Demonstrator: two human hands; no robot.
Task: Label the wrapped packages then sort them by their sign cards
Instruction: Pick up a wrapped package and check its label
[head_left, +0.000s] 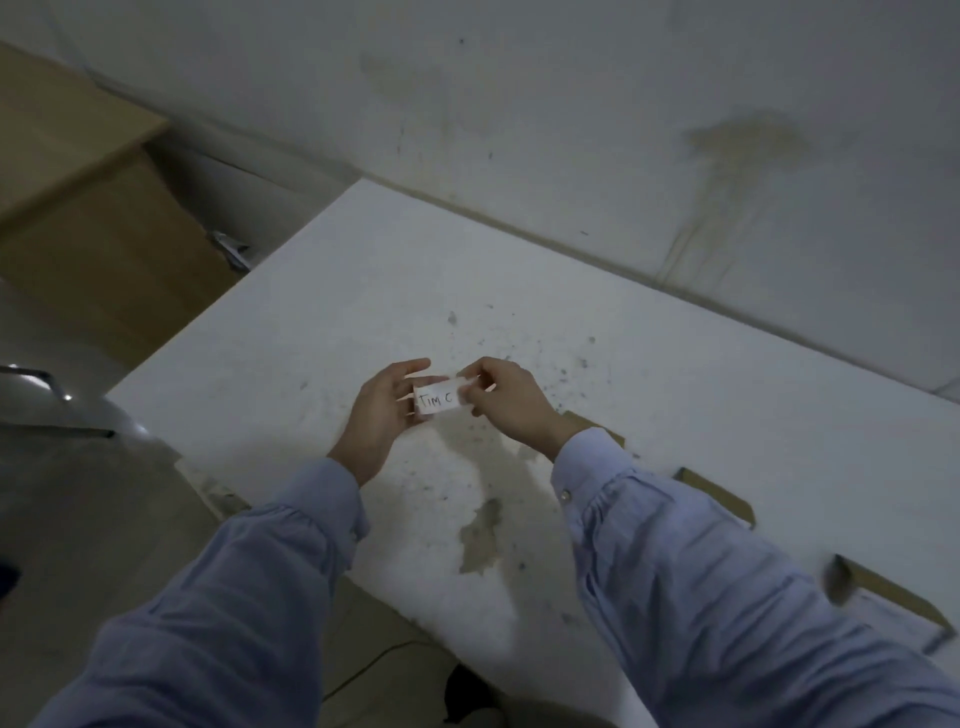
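Labelling is under way. The small white paper label (437, 400) reading "TIM C" hangs between the fingers: the right hand (501, 392) pinches its end, and the left hand (384, 402) touches it with loosely straight fingers. Next it probably needs carrying to the flat brown-edged white packages (719, 496), right of the fingers on the speckled white counter (675, 405).

i see my right hand (504, 397) pinching a paper label (439, 400) marked "tim c"; my left hand (382, 410) touches its other end, over a stained white table (675, 415).
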